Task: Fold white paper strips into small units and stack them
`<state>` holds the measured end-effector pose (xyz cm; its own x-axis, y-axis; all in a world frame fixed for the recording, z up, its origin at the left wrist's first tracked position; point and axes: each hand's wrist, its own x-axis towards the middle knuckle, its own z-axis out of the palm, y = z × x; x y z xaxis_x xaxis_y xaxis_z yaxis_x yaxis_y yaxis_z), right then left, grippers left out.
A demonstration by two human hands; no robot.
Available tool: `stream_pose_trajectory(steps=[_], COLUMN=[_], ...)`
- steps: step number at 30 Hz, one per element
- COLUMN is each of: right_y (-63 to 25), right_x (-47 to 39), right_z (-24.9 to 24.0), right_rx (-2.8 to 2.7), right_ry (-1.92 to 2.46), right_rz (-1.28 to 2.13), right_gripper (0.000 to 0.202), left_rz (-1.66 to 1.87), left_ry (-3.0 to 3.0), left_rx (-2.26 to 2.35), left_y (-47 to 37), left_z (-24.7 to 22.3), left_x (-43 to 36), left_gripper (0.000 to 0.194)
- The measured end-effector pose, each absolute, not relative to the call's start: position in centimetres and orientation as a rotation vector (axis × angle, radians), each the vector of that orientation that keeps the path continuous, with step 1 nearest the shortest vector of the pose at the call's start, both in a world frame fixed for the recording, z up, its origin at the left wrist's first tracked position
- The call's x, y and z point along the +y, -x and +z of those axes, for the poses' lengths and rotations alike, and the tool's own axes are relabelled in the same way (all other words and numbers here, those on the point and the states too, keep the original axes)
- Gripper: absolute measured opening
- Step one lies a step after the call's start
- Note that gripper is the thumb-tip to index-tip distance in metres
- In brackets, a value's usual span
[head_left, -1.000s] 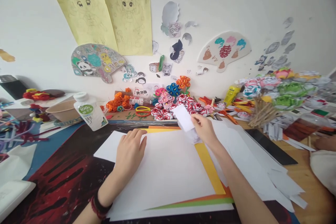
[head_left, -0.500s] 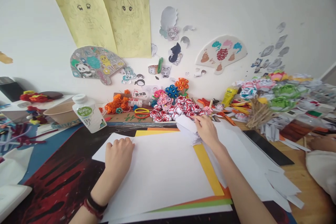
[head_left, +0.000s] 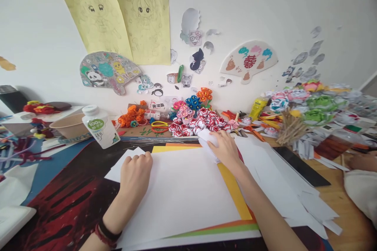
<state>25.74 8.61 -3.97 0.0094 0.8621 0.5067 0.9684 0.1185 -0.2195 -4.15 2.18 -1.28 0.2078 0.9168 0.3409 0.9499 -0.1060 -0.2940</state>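
Observation:
A large white sheet [head_left: 182,192] lies over yellow [head_left: 232,190], orange and green sheets on the dark mat. My left hand [head_left: 137,172] rests at the sheet's left edge, its fingers curled into a fist; what they hold, if anything, is hidden. Under and behind that hand are small white paper pieces [head_left: 116,170]. At the sheet's upper right corner, my right hand [head_left: 225,147] is over a small bundle of folded white paper [head_left: 206,139], its thumb and fingers closed on it.
Red-and-white paper flowers [head_left: 203,119] stand behind the sheets. A white bottle [head_left: 101,129] and a bowl [head_left: 69,125] are at the left. More white paper [head_left: 271,180], a black slab [head_left: 302,166] and sticks [head_left: 290,127] lie to the right. Another person's sleeve [head_left: 361,192] shows at the right edge.
My right hand has shifted slightly left and down, covering more of the folded white paper. My left hand has moved a little to the right, and more of the small white pieces shows.

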Motion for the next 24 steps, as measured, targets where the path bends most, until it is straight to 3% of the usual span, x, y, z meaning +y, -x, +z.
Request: stream_pose_trajectory(steps=[3,6,11,14,24], right_y=[-25.1,-23.4,-20.2,-19.1,-18.9], right_x=[8.2,7.3,5.7,5.6,5.8], right_z=[-3.5,-2.7,-2.6,-3.5,-4.0], right_rx=[-1.824,-1.78,-1.9,-1.829,-1.614], right_ry=[1.732,1.513,0.919,0.873,0.976], right_rz=[-0.297,-0.151,0.865,1.226,1.279], right_gripper=[0.034,0.034,0.046,0.046,0.037], left_rz=[-0.332,-0.883,-1.817,-2.213,-2.727], left_ry=[2.0,2.044,2.153,2.121,2.484], left_rx=[-1.626,-1.515,-1.79,-1.998,-2.013], left_y=[3.9,3.3,2.4,2.4,2.0], left_z=[-1.1,-0.7,-0.2,-0.5,-0.5], left_x=[2.0,1.6,1.2,1.6,2.1], left_gripper=[0.026,0.018,0.021,0.027,0.03])
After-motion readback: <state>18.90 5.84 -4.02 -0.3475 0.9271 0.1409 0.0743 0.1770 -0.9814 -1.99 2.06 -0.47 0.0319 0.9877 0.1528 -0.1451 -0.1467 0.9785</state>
